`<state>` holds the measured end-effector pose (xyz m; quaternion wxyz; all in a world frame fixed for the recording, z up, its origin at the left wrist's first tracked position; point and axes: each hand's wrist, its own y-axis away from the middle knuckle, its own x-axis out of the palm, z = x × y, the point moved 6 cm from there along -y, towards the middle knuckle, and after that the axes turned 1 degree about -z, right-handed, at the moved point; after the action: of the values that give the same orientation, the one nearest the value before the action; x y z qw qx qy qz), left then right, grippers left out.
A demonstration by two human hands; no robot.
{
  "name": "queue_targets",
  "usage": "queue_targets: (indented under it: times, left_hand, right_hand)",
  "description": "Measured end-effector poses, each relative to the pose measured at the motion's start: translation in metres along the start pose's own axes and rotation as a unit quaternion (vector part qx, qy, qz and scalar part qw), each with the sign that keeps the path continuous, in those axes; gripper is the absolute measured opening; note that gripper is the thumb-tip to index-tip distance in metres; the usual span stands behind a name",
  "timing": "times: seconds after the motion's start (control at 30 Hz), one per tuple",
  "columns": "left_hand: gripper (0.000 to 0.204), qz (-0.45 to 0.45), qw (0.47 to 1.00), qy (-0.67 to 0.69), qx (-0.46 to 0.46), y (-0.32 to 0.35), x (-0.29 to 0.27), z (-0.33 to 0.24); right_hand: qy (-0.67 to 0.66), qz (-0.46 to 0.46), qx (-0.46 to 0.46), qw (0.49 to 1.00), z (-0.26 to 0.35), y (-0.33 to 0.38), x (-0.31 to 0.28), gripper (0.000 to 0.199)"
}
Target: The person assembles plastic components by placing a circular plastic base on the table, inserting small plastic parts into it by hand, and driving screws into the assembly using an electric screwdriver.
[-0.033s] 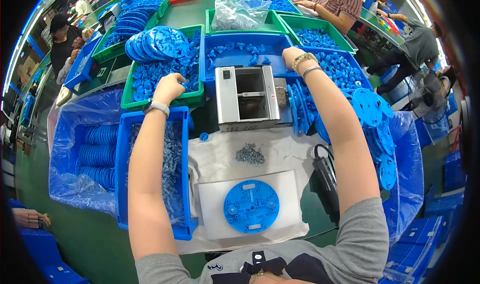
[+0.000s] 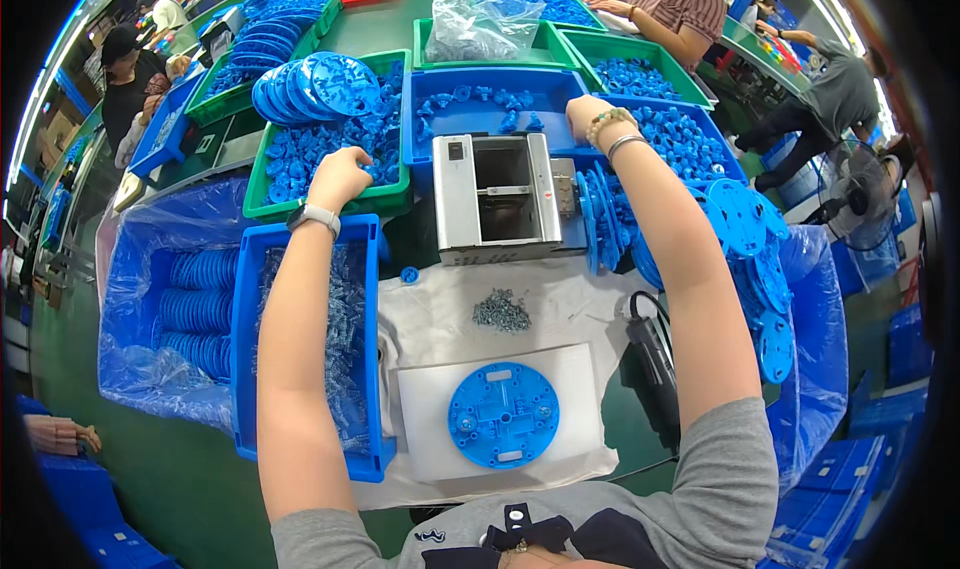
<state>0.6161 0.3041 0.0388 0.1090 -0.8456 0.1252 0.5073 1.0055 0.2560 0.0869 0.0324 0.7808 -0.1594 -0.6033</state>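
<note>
My left hand (image 2: 341,177) reaches into a green tray (image 2: 402,129) heaped with small blue plastic parts (image 2: 292,169). Its fingers are curled together at the parts; whatever they grip is hidden. At the right end of a blue tray (image 2: 490,139), beside another pile of small blue parts (image 2: 675,134), my right hand (image 2: 588,119) has its fingers bent inward, their tips out of sight. Closer to me, a round blue plastic disc (image 2: 503,416) with slots and raised posts lies flat on a white foam pad (image 2: 425,439). Behind the pad sits a small heap of screws (image 2: 502,311).
A metal machine with an open top (image 2: 497,247) stands between my arms. Blue discs (image 2: 765,269) are stacked at right near a black power tool (image 2: 652,354). At left, a blue bin (image 2: 240,369) holds clear pieces. A person (image 2: 670,9) works across the table.
</note>
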Motion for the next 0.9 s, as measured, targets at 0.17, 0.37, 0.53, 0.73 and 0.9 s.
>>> queue_targets:
  times: [0.17, 0.37, 0.53, 0.73, 0.9]
  left_hand:
    - [0.038, -0.040, 0.999, 0.009, -0.007, 0.008, -0.010, -0.014]
    - [0.037, -0.195, 0.978, 0.005, 0.077, 0.012, -0.021, -0.016]
    - [0.034, -0.275, 0.936, 0.158, 0.151, 0.052, -0.057, -0.028]
    - [0.031, -0.002, 0.878, 0.451, 0.159, 0.208, -0.064, -0.135]
    - [0.047, -0.081, 0.882, 0.197, 0.420, 0.360, -0.076, -0.177]
  right_hand:
    - [-0.185, -0.112, -0.080, 0.973, -0.017, 0.013, -0.019, 0.019]
    - [-0.518, -0.180, -0.090, 0.831, -0.036, 0.076, -0.032, 0.030]
    - [-0.805, 0.022, -0.196, 0.559, 0.010, 0.212, -0.020, 0.030]
    - [-0.883, 0.170, -0.200, 0.388, 0.017, 0.333, 0.057, 0.018]
    - [-0.938, 0.157, -0.111, 0.288, 0.040, 0.374, 0.092, 0.013]
